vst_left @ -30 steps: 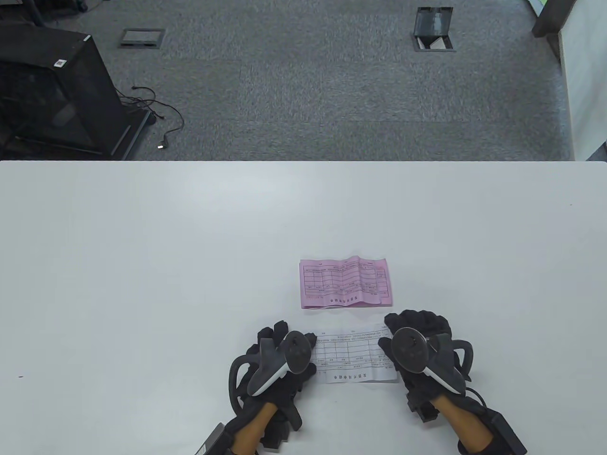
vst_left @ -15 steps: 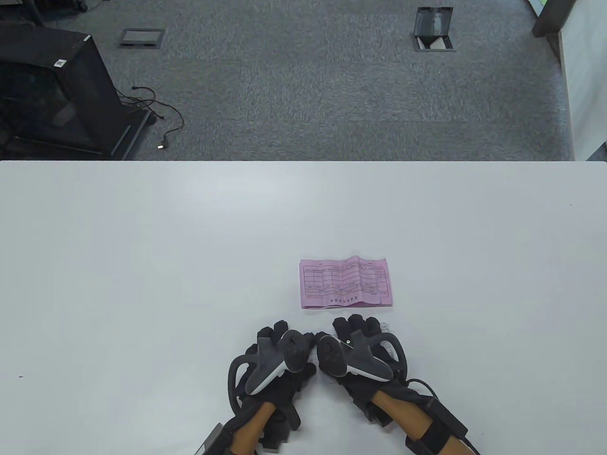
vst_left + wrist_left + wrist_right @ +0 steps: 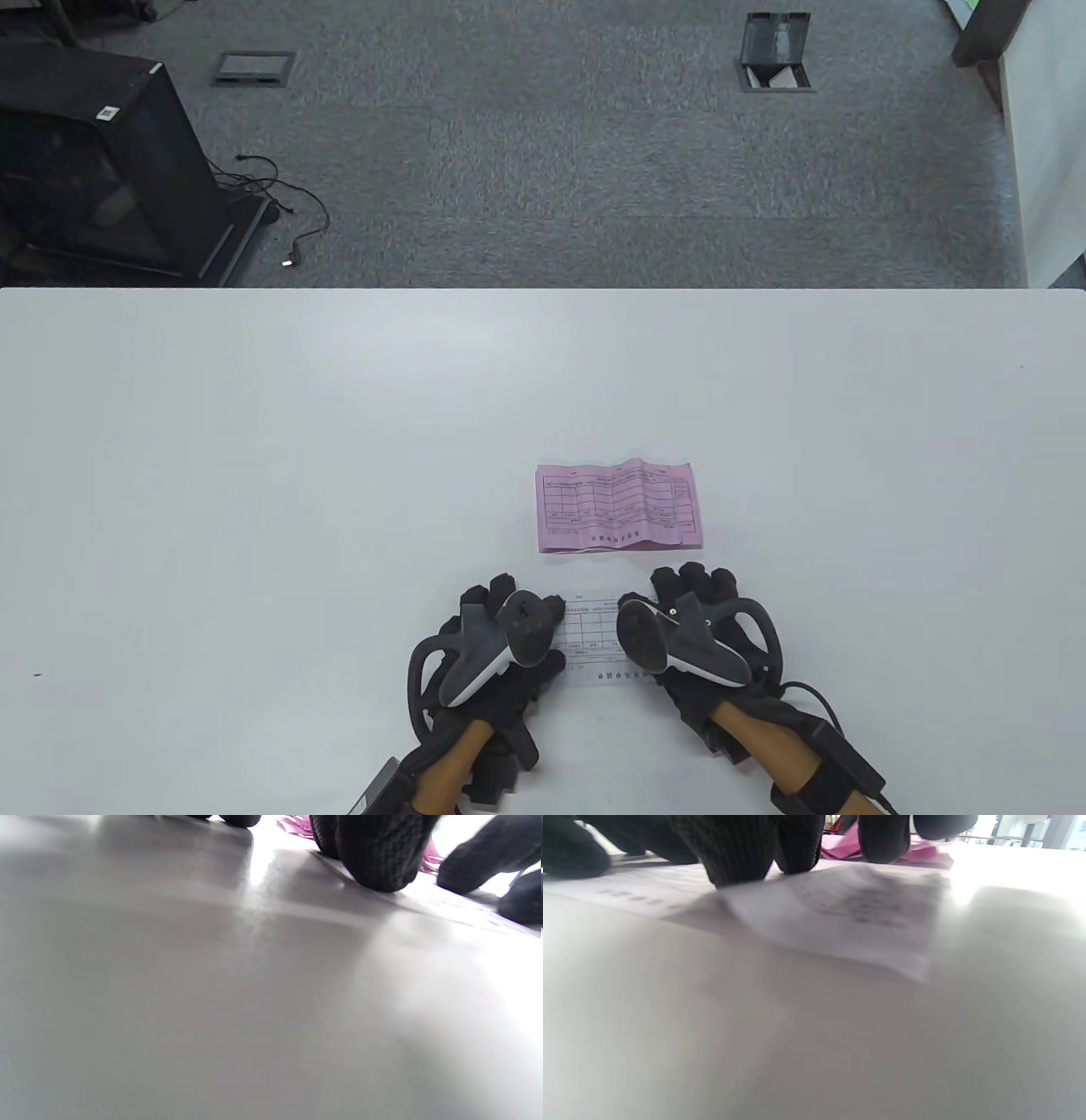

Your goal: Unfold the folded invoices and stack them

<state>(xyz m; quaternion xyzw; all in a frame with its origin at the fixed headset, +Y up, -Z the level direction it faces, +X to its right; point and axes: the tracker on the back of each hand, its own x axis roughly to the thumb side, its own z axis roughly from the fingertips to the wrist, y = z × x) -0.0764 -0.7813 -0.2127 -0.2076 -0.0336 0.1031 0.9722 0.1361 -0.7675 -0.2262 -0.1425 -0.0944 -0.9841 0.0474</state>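
Observation:
A white invoice [image 3: 594,643] lies flat at the table's near edge, only its left part showing between my hands. My left hand [image 3: 499,596] presses its left end; the fingertips [image 3: 377,857] rest on the sheet [image 3: 458,906]. My right hand [image 3: 691,586] lies flat on the sheet's right part, covering it. In the right wrist view its fingers [image 3: 734,849] press the paper [image 3: 865,912], whose right end lifts slightly. An unfolded, creased pink invoice [image 3: 619,507] lies just beyond, apart from both hands, and shows in the right wrist view [image 3: 925,853].
The white table [image 3: 254,467] stretches far to the left, right and back. Its far edge meets grey carpet. A black cabinet [image 3: 93,161] stands on the floor at the far left.
My right hand swept left across the white invoice until beside my left hand, then slid partway back right, uncovering the sheet's left part. My left hand and the pink invoice stayed put.

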